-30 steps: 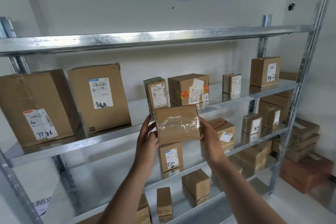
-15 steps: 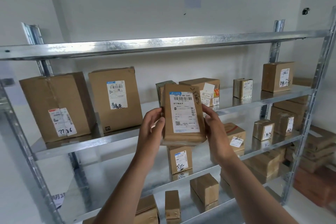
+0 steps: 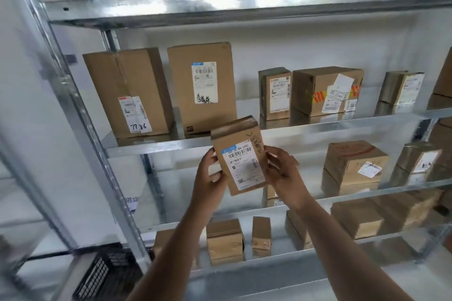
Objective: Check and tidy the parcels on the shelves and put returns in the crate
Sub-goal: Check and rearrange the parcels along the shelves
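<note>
I hold a small brown cardboard parcel (image 3: 241,156) upright in front of the metal shelves (image 3: 318,126), its white shipping label facing me and tilted slightly left. My left hand (image 3: 210,176) grips its left edge and my right hand (image 3: 283,173) grips its right edge. A black slatted crate (image 3: 107,273) sits on the floor at the lower left, beside the shelf post.
Two large boxes (image 3: 132,90) stand at the left of the upper shelf, with smaller labelled parcels (image 3: 325,90) to their right. Several more cardboard parcels (image 3: 352,166) sit on the lower shelves. A steel upright (image 3: 80,110) runs down the left.
The parcel was turned from its taped side to its label side, then moved lower and left in my hands. My view swung left, bringing the crate into sight.
</note>
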Available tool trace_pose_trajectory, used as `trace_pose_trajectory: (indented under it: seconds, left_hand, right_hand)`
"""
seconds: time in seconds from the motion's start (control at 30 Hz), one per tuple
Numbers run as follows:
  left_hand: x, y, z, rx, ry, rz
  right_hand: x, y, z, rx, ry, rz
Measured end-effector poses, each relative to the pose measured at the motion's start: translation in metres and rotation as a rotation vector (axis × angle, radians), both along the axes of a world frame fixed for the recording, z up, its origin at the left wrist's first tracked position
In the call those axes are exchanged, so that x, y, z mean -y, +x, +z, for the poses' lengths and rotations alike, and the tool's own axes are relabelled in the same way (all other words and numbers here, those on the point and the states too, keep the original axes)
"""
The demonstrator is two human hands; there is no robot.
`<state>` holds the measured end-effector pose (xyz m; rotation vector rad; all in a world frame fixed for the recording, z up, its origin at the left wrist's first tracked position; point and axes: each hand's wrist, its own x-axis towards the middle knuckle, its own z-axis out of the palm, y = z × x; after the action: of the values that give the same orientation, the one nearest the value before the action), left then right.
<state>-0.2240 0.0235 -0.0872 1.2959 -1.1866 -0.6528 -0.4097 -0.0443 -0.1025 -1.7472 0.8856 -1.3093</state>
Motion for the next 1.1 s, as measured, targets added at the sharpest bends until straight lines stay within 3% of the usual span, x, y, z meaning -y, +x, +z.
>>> trace_pose_trajectory:
  seconds: [0.3,0.53,0.67,0.9,1.1]
  left_hand:
    - [0.014,0.113,-0.082,-0.105,0.269,0.103]
    - [0.073,0.198,-0.141,-0.020,0.384,0.058]
    - [0.118,0.242,-0.192,-0.041,0.452,0.023]
    - [0.151,0.271,-0.223,-0.283,0.532,0.008]
    - [0.156,0.271,-0.224,-0.227,0.562,-0.066]
  right_hand:
    - [0.030,0.122,-0.087,-0.229,0.211,0.143]
    - [0.076,0.201,-0.136,-0.422,0.381,0.189]
    - [0.110,0.239,-0.161,-0.441,0.429,0.183]
    - [0.149,0.278,-0.194,-0.434,0.550,0.172]
    - [0.150,0.284,-0.203,-0.455,0.568,0.199]
